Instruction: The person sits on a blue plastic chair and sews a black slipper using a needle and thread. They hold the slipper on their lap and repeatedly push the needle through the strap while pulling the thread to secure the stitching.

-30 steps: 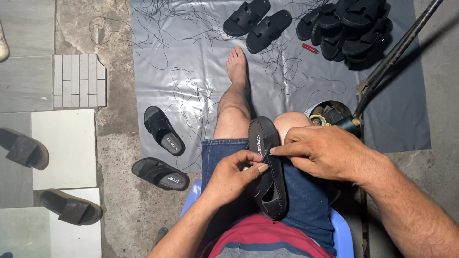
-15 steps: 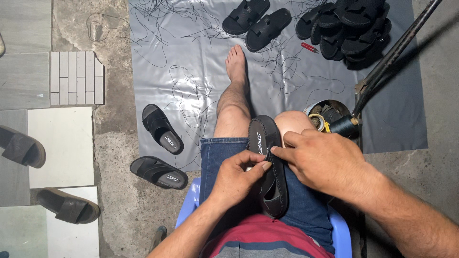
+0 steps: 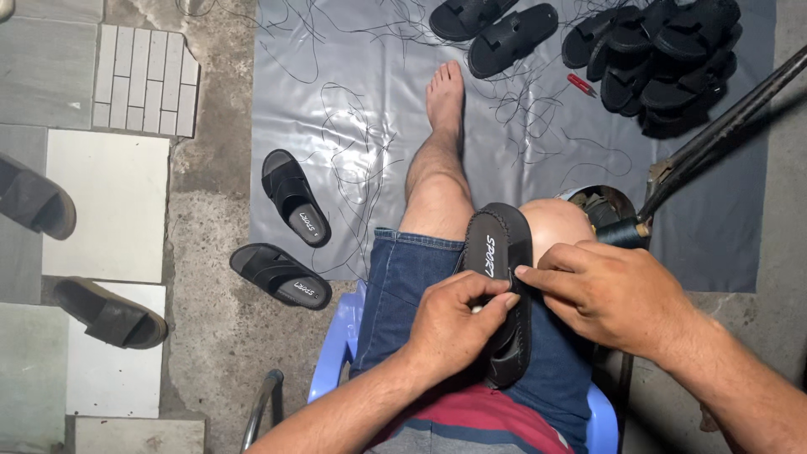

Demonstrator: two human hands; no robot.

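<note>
On the grey plastic sheet (image 3: 336, 101) that covers the floor, we take the seated person's lap as our landmark. Beyond the lap, at the sheet's far edge, lies a heap of finished black sandals (image 3: 664, 50), with one more pair (image 3: 492, 25) to its left; left of the lap, two black slides (image 3: 286, 227) rest at the sheet's border. Under the lap shows the blue plastic stool (image 3: 336, 353). Across the lap, on the denim shorts (image 3: 412, 277), lies the black sandal (image 3: 500, 252) in hand, sole up and toe pointing away. Our left hand (image 3: 454, 324) is closed narrowly on its near rim, the fingers pinching something small that we cannot make out. Our right hand (image 3: 614, 290) is half open, its fingertips (image 3: 525, 273) pressing the rim just opposite. We judge that the work goes best with the sandal pinned flat on the thigh, both hands close together at the seam, and the pull kept short and even along the rim.
</note>
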